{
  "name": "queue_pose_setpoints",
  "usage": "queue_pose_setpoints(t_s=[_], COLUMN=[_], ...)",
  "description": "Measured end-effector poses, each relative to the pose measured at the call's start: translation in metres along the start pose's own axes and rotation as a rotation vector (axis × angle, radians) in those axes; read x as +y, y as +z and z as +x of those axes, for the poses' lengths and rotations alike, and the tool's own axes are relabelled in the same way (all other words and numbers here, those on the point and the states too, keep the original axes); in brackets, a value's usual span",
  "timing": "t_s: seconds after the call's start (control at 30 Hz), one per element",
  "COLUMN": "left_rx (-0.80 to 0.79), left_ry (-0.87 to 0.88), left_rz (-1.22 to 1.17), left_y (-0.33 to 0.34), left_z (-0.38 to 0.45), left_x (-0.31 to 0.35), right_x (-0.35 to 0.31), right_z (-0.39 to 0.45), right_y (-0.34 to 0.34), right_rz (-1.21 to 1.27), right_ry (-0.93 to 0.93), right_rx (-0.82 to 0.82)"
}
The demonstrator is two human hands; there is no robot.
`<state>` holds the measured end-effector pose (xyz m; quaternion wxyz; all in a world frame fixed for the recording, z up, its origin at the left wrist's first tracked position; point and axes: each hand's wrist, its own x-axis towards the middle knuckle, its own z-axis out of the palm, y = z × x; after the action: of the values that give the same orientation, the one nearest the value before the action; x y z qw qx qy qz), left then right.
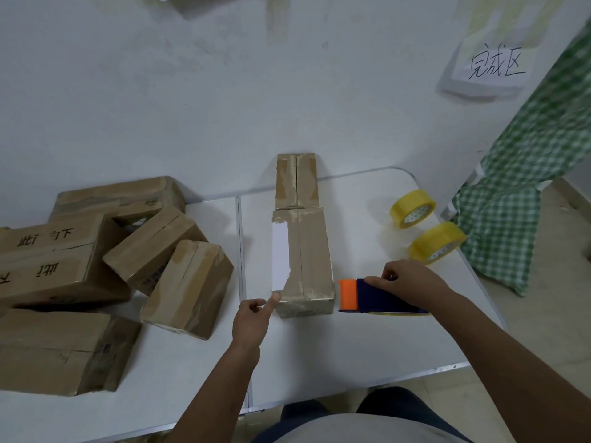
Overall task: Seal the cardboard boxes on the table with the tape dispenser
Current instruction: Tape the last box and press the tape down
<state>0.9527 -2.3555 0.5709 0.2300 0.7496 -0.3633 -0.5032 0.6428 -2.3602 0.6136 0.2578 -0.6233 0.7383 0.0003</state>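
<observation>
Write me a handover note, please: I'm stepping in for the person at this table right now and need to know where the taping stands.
Left hand: index finger stretched out to the near left corner of the middle box; holds nothing.
Right hand: grips the tape dispenser, which is just right of that box at its near end.
Things: a second box stands behind the middle one; a pile of boxes lies on the left; two spare tape rolls sit on the right.
Done: cannot tell; no new strip is visible on the middle box.
Left: tape its centre seam, then do the others.
</observation>
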Motion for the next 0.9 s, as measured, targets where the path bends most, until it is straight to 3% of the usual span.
queue_pose_setpoints(t_s=[0.23,0.33,0.4,0.43,0.47,0.53,0.6,0.63,0.73,0.83,0.9], left_rx=[-0.137,-0.223,-0.191,-0.094,0.035,0.198,0.031,-0.11,-0.277,-0.175,-0.194], left_ry=[-0.034,-0.079,-0.097,-0.048,0.07,0.539,1.032,1.149,1.149,1.326,1.397], left_rz=[0.055,0.181,0.315,0.396,0.496,0.702,0.894,1.025,1.259,1.216,1.103], left_y=[-0.01,-0.02,-0.025,-0.027,-0.027,-0.027,-0.02,-0.016,-0.014,-0.019,-0.011], left_z=[0.005,0.005,0.006,0.008,0.007,0.002,-0.002,-0.001,0.006,0.011,0.015], left_x=[0.002,0.01,0.009,0.006,0.002,-0.005,-0.006,-0.008,-0.009,0.004,0.022], right_x=[0.002,0.002,0.003,0.004,0.005,0.005,0.005,0.005,0.006,0.009,0.009], right_z=[0.004,0.005,0.005,0.005,0.005,0.006,0.007,0.008,0.009,0.01,0.011], right_y=[0.005,0.005,0.004,0.004,0.004,0.004,0.005,0.005,0.005,0.007,0.009], right_rz=[0.018,0.024,0.022,0.021,0.02,0.018,0.017,0.015,0.012,0.022,0.027], right_ry=[0.012,0.011,0.009,0.009,0.009,0.003,-0.007,-0.008,-0.004,-0.002,-0.003], right_rx=[-0.021,-0.018,-0.013,-0.01,-0.005,0.002,-0.003,-0.008,-0.016,-0.018,-0.024])
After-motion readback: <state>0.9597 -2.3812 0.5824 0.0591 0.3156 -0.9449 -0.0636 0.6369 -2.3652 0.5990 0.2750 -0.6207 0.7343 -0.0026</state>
